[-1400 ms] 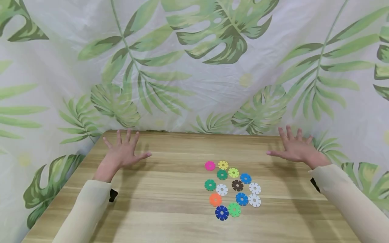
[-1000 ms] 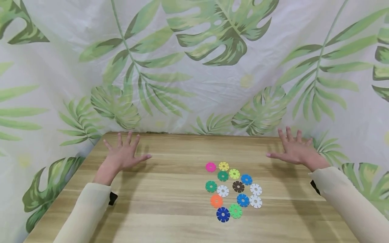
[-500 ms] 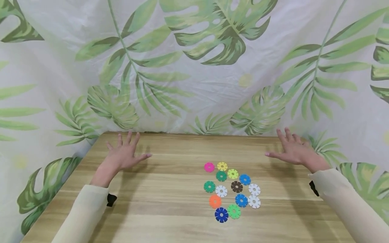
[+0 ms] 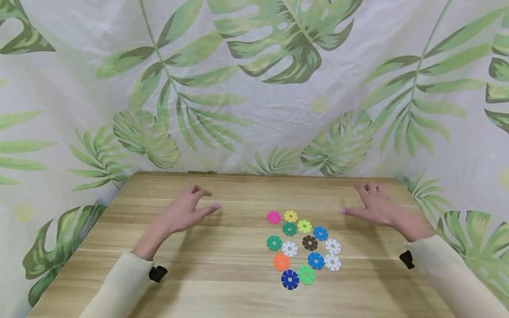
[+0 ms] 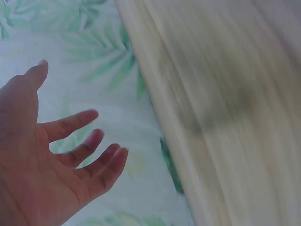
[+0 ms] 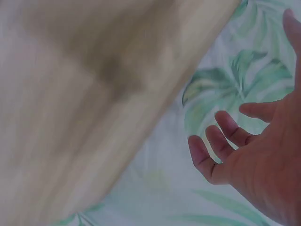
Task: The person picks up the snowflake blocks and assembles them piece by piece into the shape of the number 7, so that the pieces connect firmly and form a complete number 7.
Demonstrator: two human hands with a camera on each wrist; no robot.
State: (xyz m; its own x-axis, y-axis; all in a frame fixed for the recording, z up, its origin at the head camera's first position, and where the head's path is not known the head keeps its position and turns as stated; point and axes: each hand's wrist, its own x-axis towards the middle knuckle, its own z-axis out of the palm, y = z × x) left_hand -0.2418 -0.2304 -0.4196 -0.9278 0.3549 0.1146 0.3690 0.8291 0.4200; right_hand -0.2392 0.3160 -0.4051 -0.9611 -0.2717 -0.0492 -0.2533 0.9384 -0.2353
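Before you spreads the wood-grain table [image 4: 222, 291]; take twelve o'clock as its far edge. Nearest you in a loose cluster of flat-lying slotted discs [image 4: 306, 243] are the dark blue disc [image 4: 285, 280] and the bright green disc [image 4: 301, 275]; the pink disc [image 4: 270, 217] and the yellow disc [image 4: 286, 216] lie farthest off. Being round, they give you no long axis to line up with. Your right hand [image 4: 374, 211] seems the nearer, with the cluster at about eight o'clock from it; from your left hand [image 4: 186, 214] it lies farther away, at about four o'clock. Both your hands hang over the wood, well apart, thumbs out, fingers parted and loosely bent, holding nothing and touching no disc. Beyond your fingertips stands the leaf-print cloth [image 4: 246, 128].
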